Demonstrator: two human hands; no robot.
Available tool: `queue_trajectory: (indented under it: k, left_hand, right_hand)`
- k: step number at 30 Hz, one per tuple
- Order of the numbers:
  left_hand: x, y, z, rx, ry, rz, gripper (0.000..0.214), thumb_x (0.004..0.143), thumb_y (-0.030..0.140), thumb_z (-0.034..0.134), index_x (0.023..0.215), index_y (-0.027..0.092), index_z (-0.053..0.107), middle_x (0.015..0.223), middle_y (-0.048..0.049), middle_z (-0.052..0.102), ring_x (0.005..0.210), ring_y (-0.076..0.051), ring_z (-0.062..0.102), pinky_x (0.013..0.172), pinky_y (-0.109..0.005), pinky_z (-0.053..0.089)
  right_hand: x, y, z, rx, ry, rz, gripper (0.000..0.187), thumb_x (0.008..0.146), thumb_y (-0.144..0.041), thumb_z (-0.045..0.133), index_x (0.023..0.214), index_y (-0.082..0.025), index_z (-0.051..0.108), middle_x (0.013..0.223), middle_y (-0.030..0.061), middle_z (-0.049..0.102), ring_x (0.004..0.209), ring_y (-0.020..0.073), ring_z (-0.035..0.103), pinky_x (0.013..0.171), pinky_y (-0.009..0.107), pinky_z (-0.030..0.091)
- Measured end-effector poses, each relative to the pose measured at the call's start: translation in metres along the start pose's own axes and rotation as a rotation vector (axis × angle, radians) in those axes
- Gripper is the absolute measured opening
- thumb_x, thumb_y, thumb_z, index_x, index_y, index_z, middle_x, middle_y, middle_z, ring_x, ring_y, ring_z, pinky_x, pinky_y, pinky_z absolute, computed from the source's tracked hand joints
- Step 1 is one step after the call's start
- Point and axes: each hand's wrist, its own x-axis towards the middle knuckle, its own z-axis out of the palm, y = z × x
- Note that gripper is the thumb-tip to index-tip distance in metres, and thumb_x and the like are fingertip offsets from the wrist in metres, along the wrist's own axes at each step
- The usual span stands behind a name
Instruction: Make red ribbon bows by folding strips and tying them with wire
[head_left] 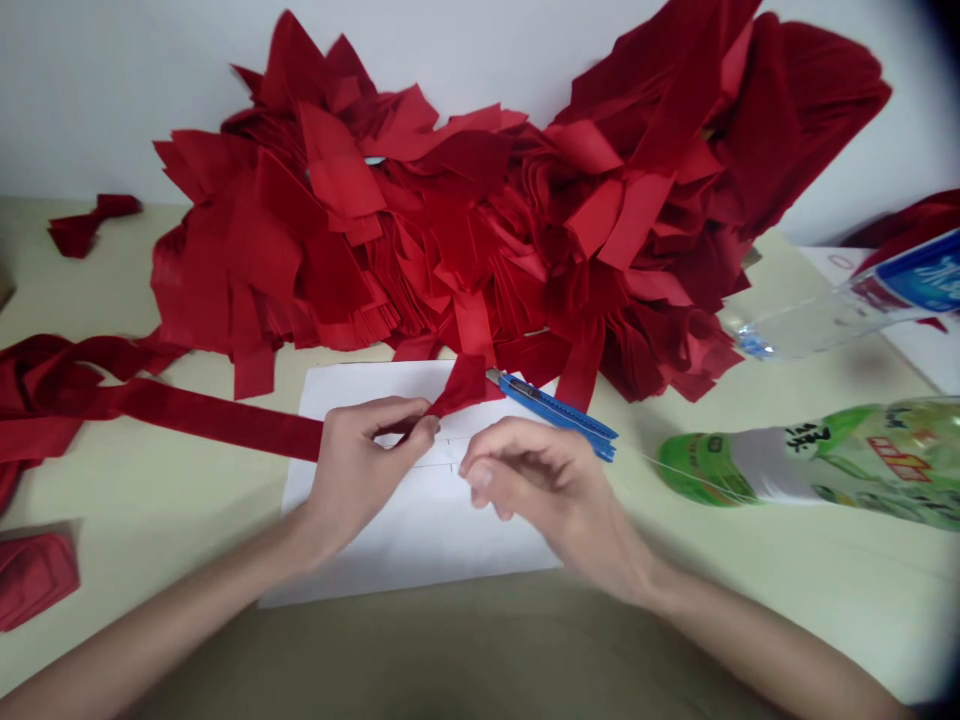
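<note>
My left hand (375, 455) pinches a red ribbon (463, 388) between thumb and forefinger, above a white sheet of paper (420, 530). The ribbon's short end points up and right; a long red ribbon (225, 420) runs from behind the hand to the left. My right hand (536, 480) is closed in a pinch just right of the left, over the paper's thin drawn lines. Whatever sits between its fingertips is too small to make out. Just beyond it lies a blue utility knife (559, 408), its blade end near the ribbon.
A big heap of cut red ribbon pieces (450, 220) fills the back, against the wall. At right lie a green-labelled bottle (772, 465), a thin white thread (697, 477) and a clear bottle (832, 310). More red ribbon (37, 580) is at left.
</note>
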Motion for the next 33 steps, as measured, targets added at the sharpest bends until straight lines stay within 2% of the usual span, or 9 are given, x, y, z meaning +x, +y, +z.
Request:
queue_trajectory:
  k: [2,7,11,14,21,23,28,30,33]
  left_hand:
    - [-0.005,-0.001,0.003,0.112,0.025,0.149,0.005,0.072,0.023,0.064,0.072,0.023,0.069,0.073,-0.0007,0.068,0.075,-0.02,0.059,0.07,-0.029,0.044]
    - [-0.011,-0.009,0.01,0.274,0.042,0.285,0.008,0.072,0.017,0.063,0.071,0.024,0.068,0.071,-0.0006,0.069,0.074,-0.019,0.062,0.068,-0.028,0.047]
    - [-0.01,-0.015,0.014,0.29,0.194,0.522,0.012,0.072,0.011,0.06,0.069,0.02,0.067,0.067,0.0007,0.069,0.061,-0.014,0.063,0.056,-0.024,0.048]
    - [-0.01,-0.014,0.015,0.268,0.225,0.587,0.011,0.07,0.007,0.061,0.072,0.016,0.067,0.069,-0.0004,0.071,0.056,-0.011,0.062,0.052,-0.021,0.048]
    - [-0.013,-0.01,0.015,0.228,0.2,0.547,0.007,0.071,0.008,0.064,0.072,0.014,0.067,0.07,-0.0012,0.071,0.058,-0.01,0.062,0.055,-0.02,0.049]
    - [-0.014,-0.009,0.015,0.183,0.17,0.481,0.007,0.07,0.009,0.065,0.072,0.015,0.068,0.069,0.0004,0.071,0.056,-0.009,0.06,0.053,-0.02,0.048]
    - [-0.015,-0.007,0.016,-0.029,0.05,0.21,0.008,0.072,0.012,0.065,0.069,0.018,0.069,0.068,0.0031,0.071,0.059,-0.009,0.063,0.057,-0.017,0.052]
    - [-0.015,-0.007,0.017,-0.076,0.037,0.169,0.008,0.072,0.012,0.065,0.069,0.018,0.069,0.069,0.0028,0.072,0.061,-0.009,0.064,0.059,-0.018,0.053]
    - [-0.016,-0.007,0.019,-0.094,0.023,0.19,0.008,0.071,0.011,0.066,0.069,0.018,0.069,0.07,0.0015,0.072,0.064,-0.011,0.064,0.062,-0.02,0.054]
  right_hand:
    - [-0.002,0.008,0.011,0.049,0.035,-0.02,0.012,0.081,-0.03,0.061,0.075,-0.019,0.062,0.063,-0.002,0.058,0.054,0.0075,0.048,0.049,0.021,0.039]
    - [0.004,0.031,0.019,0.048,0.217,-0.017,0.014,0.08,-0.03,0.063,0.073,-0.018,0.062,0.059,-0.0035,0.055,0.053,0.0068,0.046,0.05,0.021,0.037]
    - [0.008,0.036,0.016,0.02,0.313,0.019,0.019,0.078,-0.033,0.063,0.068,-0.018,0.058,0.054,-0.0051,0.05,0.048,0.0065,0.042,0.048,0.022,0.036]
    - [0.009,0.038,0.016,0.034,0.359,0.045,0.022,0.078,-0.035,0.063,0.066,-0.018,0.055,0.053,-0.0054,0.049,0.047,0.0065,0.042,0.047,0.022,0.035]
    - [0.009,0.04,0.018,0.029,0.377,0.048,0.021,0.078,-0.035,0.062,0.066,-0.018,0.054,0.054,-0.0051,0.049,0.048,0.007,0.041,0.048,0.023,0.034]
    - [0.009,0.04,0.017,0.021,0.38,0.048,0.021,0.079,-0.035,0.061,0.068,-0.018,0.055,0.055,-0.005,0.05,0.049,0.0073,0.042,0.049,0.023,0.035]
    - [0.008,0.04,0.016,0.048,0.368,0.034,0.022,0.08,-0.036,0.06,0.069,-0.018,0.054,0.055,-0.0048,0.049,0.05,0.0075,0.041,0.051,0.023,0.034]
    - [0.008,0.041,0.016,0.052,0.367,0.034,0.022,0.081,-0.035,0.059,0.068,-0.018,0.054,0.055,-0.0049,0.049,0.051,0.0073,0.04,0.051,0.023,0.034]
    - [0.008,0.042,0.017,0.043,0.36,0.018,0.024,0.082,-0.035,0.057,0.067,-0.018,0.051,0.055,-0.005,0.047,0.051,0.0074,0.04,0.052,0.023,0.034]
